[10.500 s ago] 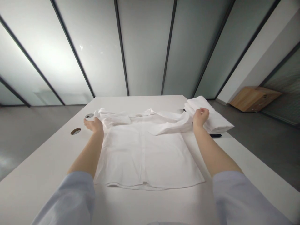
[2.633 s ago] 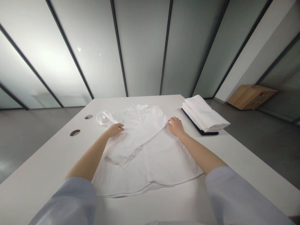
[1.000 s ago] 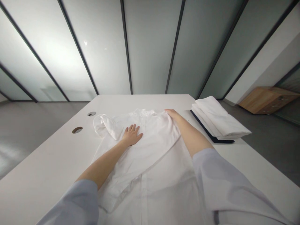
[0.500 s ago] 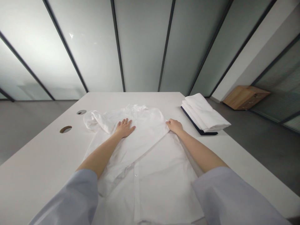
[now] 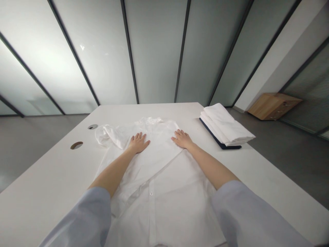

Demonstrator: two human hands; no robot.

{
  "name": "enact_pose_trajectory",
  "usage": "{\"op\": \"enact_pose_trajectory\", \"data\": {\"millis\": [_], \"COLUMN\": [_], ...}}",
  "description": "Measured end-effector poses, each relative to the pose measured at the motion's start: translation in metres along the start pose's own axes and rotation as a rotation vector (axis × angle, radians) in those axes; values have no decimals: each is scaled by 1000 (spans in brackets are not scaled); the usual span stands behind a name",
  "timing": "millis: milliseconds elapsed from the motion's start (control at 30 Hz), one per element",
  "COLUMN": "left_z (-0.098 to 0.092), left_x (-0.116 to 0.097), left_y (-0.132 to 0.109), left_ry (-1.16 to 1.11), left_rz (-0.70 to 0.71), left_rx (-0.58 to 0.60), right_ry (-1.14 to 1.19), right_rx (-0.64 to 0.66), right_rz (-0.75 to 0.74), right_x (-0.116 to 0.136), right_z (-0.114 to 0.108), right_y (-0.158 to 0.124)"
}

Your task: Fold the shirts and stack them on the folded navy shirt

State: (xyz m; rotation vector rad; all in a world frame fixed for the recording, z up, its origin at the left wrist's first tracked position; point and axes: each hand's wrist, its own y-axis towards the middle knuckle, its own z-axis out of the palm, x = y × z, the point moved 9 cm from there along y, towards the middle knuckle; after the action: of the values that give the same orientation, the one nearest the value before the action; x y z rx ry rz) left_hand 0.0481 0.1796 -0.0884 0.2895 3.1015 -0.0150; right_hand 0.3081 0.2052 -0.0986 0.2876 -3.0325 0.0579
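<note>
Below, left hand (image 5: 138,143) and right hand (image 5: 183,139) lie open on a white shirt (image 5: 174,206), hem cut off.

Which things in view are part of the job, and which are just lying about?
Part of the job:
- white button-front shirt
- left hand, flat on the shirt
- right hand, flat on the shirt

Just lying about:
- folded white fabric stack
- dark navy flat item under the stack
- white table
- two cable holes
- wooden cabinet
</note>
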Motion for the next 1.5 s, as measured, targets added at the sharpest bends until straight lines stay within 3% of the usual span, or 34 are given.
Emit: {"op": "enact_pose_trajectory", "data": {"millis": [200,367,567,700,833,1167,1367,1500], "left_z": [-15,-8,-3,-8,-13,-26,-48,-38], "left_x": [-12,-17,-10,-8,-8,-5,23,67], "left_y": [-6,-12,6,10,3,-4,-22,-26], "left_ry": [-27,-37,-40,-48,-87,-168,-85,-100], "left_rz": [-27,-103,-99,-65,-29,-44,-233,-452], "left_rx": [-84,10,16,-61,-137,-257,-425,-324], "right_ry": [-19,-46,-49,-18,0,17,31,31], "right_rx": [-13,-56,-102,9,4,-8,-21,-29], "right_rz": [-10,18,-29,-10,-37,-38,-45,-52], "right_x": [-9,-10,25,31,28,27,26,25], "right_z": [-6,-16,-26,-11,-7,-9,-9,-7], "right_y": [10,16,-2,-25,-41,-43,-42,-41]}}
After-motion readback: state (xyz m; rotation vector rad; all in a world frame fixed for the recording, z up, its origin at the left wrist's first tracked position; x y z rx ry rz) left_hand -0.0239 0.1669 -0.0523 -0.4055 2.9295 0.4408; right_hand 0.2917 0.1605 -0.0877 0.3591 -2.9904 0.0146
